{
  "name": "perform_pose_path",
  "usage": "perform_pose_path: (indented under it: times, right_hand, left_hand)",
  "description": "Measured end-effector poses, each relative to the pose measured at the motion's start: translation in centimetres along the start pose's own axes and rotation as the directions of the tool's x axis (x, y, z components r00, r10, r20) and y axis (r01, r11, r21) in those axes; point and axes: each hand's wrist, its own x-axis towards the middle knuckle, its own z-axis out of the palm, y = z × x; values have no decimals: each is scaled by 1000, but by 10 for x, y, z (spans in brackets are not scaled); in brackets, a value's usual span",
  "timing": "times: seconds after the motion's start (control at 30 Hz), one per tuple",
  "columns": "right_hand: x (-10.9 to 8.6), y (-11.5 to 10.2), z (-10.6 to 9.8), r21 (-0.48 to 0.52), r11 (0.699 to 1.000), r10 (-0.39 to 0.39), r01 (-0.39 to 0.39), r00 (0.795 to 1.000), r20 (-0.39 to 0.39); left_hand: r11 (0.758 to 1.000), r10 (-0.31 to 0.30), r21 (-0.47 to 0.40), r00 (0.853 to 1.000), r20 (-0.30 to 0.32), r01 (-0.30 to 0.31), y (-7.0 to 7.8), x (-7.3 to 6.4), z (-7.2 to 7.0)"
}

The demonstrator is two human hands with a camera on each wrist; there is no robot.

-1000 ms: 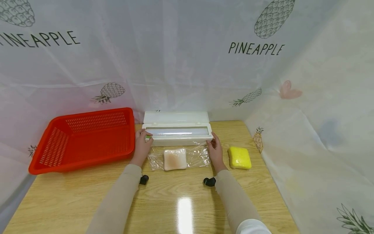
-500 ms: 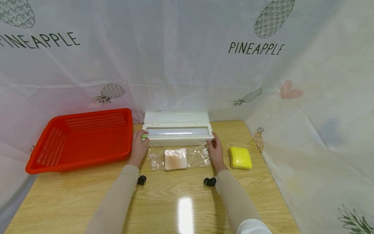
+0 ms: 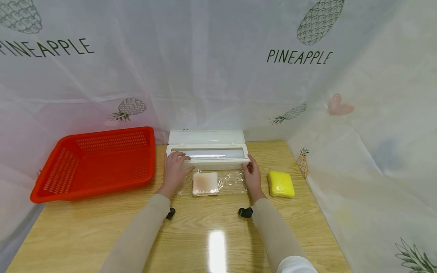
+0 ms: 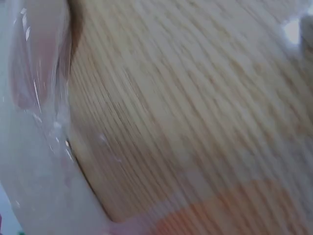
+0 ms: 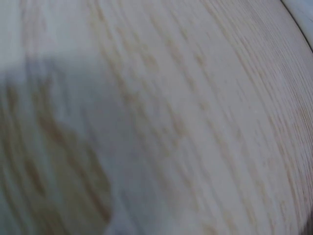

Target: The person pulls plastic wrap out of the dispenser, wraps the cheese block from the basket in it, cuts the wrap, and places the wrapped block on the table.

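Note:
A long white cling film dispenser (image 3: 211,165) stands on the table with its lid (image 3: 206,137) raised and a film roll (image 3: 215,153) inside. Across its front edge, at the left part, lies my left hand (image 3: 173,172), fingers bent over the top and thumb stretched out in front. It covers the slide cutter in the head view; a speck of the green cutter (image 4: 20,233) shows in the left wrist view. My right hand (image 3: 252,177) grips the dispenser's right end. In front, a bread slice (image 3: 205,184) lies under clear film (image 3: 233,182) that runs from the dispenser.
A red plastic basket (image 3: 102,187) stands at the left, near my left forearm. The yellow film-wrapped block (image 3: 280,184) lies to the right of my right hand. A printed curtain (image 3: 218,76) hangs behind the wooden table (image 3: 191,242).
My left hand has moved right along the dispenser's front, and the green cutter is now hidden under it. The bread and film have shifted slightly towards the dispenser. The right hand stays put.

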Motion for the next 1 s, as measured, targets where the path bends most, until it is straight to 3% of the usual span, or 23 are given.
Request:
perform_pose_path:
  times: [0.13, 0.23, 0.43, 0.63, 0.83, 1.0]
  right_hand:
    - [-6, -17, -2, -16, 1000, -20, 20, 1000, 14]
    - [-8, -23, -3, -32, 999, -21, 21, 1000, 14]
    - [-1, -3, -1, 8, 1000, -4, 4, 1000, -3]
    - [3, 21, 5, -9, 1000, -9, 9, 999, -39]
    - [4, 19, 3, -11, 1000, 4, -4, 999, -31]
    - [9, 12, -5, 19, 998, 52, -53, 997, 53]
  left_hand:
    - [990, 67, 119, 997, 31, -70, 11, 0, 6]
    - [984, 92, 145, 994, 55, -99, 15, 2, 11]
    - [989, 104, 96, 988, 117, -115, 15, 7, 15]
    - [988, 151, 21, 985, 82, -153, -2, 10, 21]
    - [989, 147, 6, 979, 140, -149, -5, 15, 17]
    - [990, 137, 20, 977, 164, -142, -3, 18, 15]
